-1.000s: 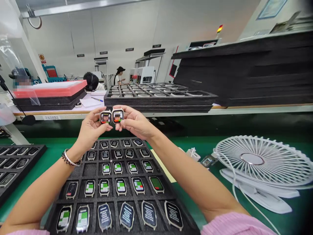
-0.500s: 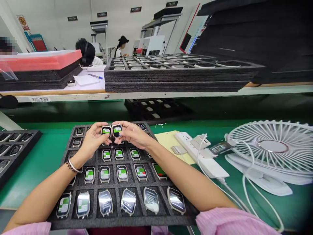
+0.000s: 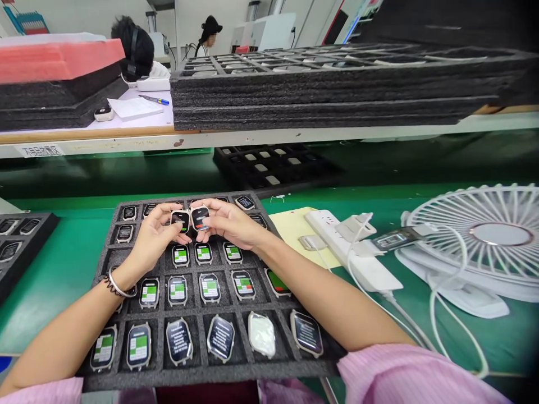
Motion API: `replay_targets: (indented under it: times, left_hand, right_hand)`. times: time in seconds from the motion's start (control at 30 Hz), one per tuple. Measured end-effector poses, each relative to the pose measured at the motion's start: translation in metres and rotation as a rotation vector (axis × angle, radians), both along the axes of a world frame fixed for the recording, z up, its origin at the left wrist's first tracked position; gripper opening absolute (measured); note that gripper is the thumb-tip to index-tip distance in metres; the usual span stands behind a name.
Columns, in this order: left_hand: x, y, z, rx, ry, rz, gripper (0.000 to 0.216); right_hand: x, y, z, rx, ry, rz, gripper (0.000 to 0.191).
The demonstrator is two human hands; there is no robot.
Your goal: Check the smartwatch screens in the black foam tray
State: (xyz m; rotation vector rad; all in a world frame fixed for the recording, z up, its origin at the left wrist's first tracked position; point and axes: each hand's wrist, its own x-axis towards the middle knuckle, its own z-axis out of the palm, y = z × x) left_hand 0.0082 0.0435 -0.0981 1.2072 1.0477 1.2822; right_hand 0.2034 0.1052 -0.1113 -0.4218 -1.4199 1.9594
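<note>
My left hand (image 3: 162, 227) grips one smartwatch body (image 3: 180, 219) without a strap, its thumb on the lower screen. Beside it, my right hand (image 3: 225, 223) holds a second watch body (image 3: 199, 217), thumb also on the glass. Both screens are dark at the top; the left one has a green patch low down, the right a red one. The two watches touch or nearly touch. Under my hands lies a black foam tray (image 3: 181, 376) with watch bodies in its compartments. Several show green and white screens; others show white text on black.
To the right are a power strip (image 3: 349, 249), a yellow sheet (image 3: 290, 224) and a white fan (image 3: 484, 241) with loose cables. Another foam tray (image 3: 25, 258) stands at left. A shelf edge (image 3: 138, 137) with stacked foam trays (image 3: 295, 92) crosses ahead; people sit beyond it.
Both held screens have gone from green and white to mostly dark, with a green or red patch below. My view has tipped lower; the hands keep their hold.
</note>
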Motion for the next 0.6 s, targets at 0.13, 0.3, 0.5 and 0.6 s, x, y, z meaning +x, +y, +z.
replay_targets:
  times: [0.13,0.3,0.5,0.6]
  left_hand:
    - [0.0004,-0.0013,-0.0018,-0.022,0.002,0.004,0.042]
    - [-0.0008,-0.0035,-0.0030,-0.063,-0.024,0.006,0.041]
    - [-0.0022,-0.0060,-0.0031,-0.136,-0.070,0.006,0.045]
    - [-0.0025,-0.0049,-0.0032,-0.172,-0.120,0.015,0.048]
  right_hand:
    - [-0.0020,0.0006,-0.0047,0.021,0.000,-0.037,0.043]
    - [-0.0013,-0.0006,-0.0052,0.013,-0.004,-0.029,0.042]
    - [-0.0014,-0.0019,-0.0070,-0.041,-0.012,-0.012,0.041]
    - [-0.0019,-0.0009,-0.0060,-0.146,-0.025,-0.053,0.035]
